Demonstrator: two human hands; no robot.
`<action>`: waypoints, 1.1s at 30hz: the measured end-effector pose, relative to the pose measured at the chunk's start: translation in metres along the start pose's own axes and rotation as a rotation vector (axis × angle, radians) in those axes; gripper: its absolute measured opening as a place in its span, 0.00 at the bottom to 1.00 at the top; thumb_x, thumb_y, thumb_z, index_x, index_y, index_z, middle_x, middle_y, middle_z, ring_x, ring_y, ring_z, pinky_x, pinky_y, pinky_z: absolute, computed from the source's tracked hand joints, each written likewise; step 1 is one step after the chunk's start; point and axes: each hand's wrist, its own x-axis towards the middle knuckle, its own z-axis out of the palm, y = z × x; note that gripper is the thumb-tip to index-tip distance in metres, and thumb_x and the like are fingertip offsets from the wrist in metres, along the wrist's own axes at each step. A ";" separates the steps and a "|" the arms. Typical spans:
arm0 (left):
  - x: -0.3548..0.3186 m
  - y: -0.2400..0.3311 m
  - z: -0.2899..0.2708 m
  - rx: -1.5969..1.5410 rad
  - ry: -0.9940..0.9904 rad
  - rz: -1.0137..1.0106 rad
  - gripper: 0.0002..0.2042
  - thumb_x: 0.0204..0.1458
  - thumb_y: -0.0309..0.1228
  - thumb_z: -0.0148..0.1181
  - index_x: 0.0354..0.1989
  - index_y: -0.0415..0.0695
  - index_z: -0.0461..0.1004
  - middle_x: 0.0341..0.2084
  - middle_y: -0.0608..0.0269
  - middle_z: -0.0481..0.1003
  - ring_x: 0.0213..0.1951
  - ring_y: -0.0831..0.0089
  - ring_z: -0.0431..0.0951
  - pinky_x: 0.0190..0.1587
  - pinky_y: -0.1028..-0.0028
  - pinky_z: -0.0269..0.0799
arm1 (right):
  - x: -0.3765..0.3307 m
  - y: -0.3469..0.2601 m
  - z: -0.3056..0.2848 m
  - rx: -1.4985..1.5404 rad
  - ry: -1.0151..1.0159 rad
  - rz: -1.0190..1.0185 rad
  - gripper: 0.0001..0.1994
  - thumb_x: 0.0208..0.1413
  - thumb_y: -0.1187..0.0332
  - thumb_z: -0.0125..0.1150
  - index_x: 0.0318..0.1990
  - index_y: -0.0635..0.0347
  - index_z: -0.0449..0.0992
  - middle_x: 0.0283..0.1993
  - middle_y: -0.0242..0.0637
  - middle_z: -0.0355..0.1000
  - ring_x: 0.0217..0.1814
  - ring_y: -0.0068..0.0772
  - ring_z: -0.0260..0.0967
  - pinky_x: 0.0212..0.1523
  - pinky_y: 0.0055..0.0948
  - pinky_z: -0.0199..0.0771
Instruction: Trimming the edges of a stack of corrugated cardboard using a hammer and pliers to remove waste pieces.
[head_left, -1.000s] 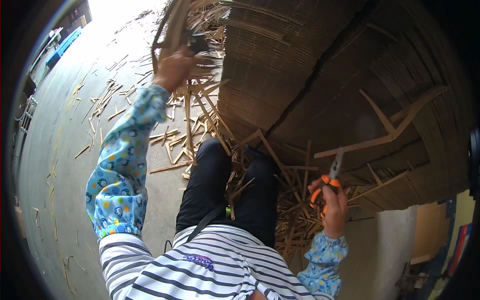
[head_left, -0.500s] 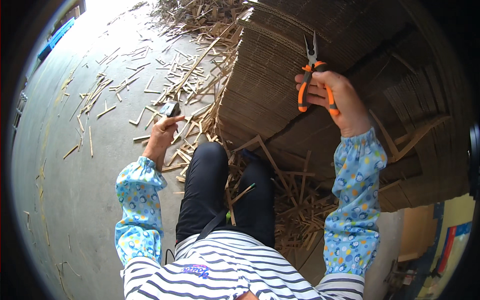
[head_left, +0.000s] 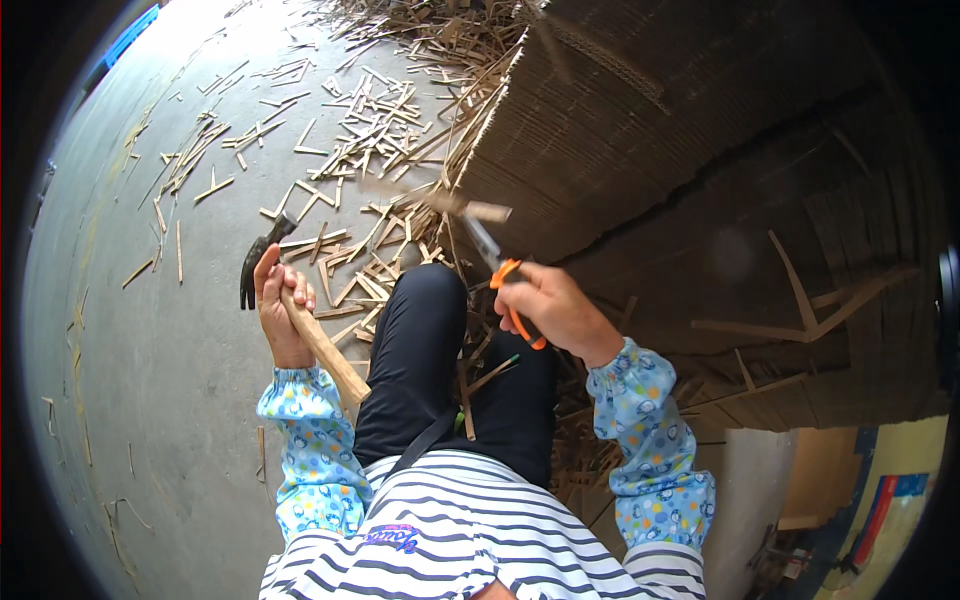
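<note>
In my left hand (head_left: 284, 318) is a claw hammer (head_left: 326, 350); its dark head points up and its wooden handle slopes down toward my thigh. My fingers are closed around the handle near the head. My right hand (head_left: 560, 312) grips orange-and-black long-nose pliers (head_left: 508, 270) over my knees. A short cardboard strip (head_left: 488, 211) shows at the jaws, blurred by motion; whether the jaws pinch it I cannot tell. Beyond my right hand rises a large stack of corrugated cardboard sheets (head_left: 600, 140), its cut edge facing left.
Many narrow cardboard scraps (head_left: 375, 125) litter the grey floor (head_left: 220, 370) ahead and left. More scraps lie around my legs (head_left: 415, 340). Bent strips (head_left: 810, 310) hang off the stack at the right. A blue object (head_left: 130, 38) is at the far left.
My right hand has come down and left from the stack with the pliers, whose spread handles have closed together. A strip now shows at their jaws. My left hand has turned, bringing the hammer into full view.
</note>
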 end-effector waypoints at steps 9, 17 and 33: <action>-0.061 -0.045 0.010 0.054 -0.054 -0.304 0.07 0.56 0.27 0.46 0.40 0.44 0.69 0.22 0.66 0.62 0.18 0.79 0.65 0.16 0.80 0.68 | -0.012 -0.071 -0.053 0.000 0.359 -0.216 0.15 0.51 0.65 0.50 0.42 0.65 0.71 0.40 0.41 0.73 0.43 0.29 0.70 0.45 0.29 0.69; -0.116 -0.091 0.043 0.194 -0.153 -0.786 0.06 0.53 0.26 0.46 0.36 0.44 0.71 0.20 0.68 0.67 0.15 0.81 0.68 0.15 0.81 0.66 | -0.010 -0.092 -0.071 0.107 0.369 -0.235 0.14 0.52 0.63 0.48 0.35 0.67 0.71 0.35 0.43 0.73 0.34 0.33 0.73 0.38 0.30 0.75; -0.123 -0.118 0.021 0.356 -0.287 -0.842 0.09 0.50 0.22 0.45 0.35 0.40 0.72 0.20 0.67 0.67 0.17 0.80 0.68 0.21 0.82 0.65 | -0.007 -0.020 0.000 -0.045 0.065 -0.126 0.13 0.52 0.68 0.48 0.40 0.67 0.72 0.36 0.37 0.72 0.40 0.24 0.69 0.40 0.23 0.69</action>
